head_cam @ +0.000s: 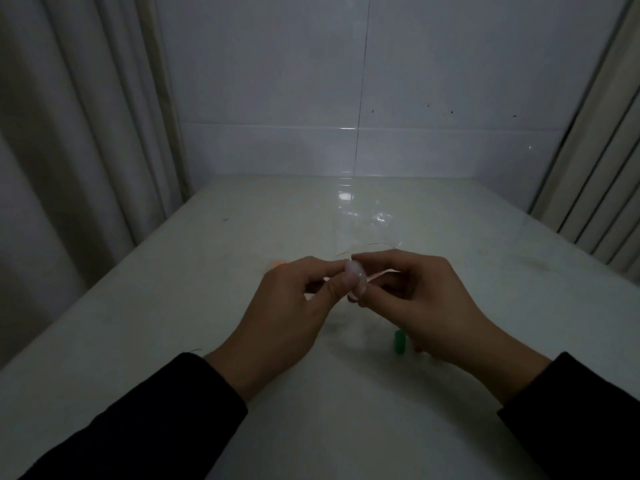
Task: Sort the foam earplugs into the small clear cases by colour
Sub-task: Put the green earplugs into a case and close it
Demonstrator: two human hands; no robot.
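Dim room, glossy white worktop [242, 341] against a tiled wall [450, 81]; both hands, left [291, 313] and right [433, 306], pinch a small clear plastic case [356, 271].

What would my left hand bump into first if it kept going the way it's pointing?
Most likely the small clear case it already pinches, with the right hand directly behind it. Depth is hard to judge in this dim view.

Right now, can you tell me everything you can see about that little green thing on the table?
The green earplug is a small stubby cylinder that looks like soft foam. It seems to stand upright on the white table, close to the person. The right hand is above it and hides part of its right side; whether they touch cannot be told. The dim light hides finer detail.
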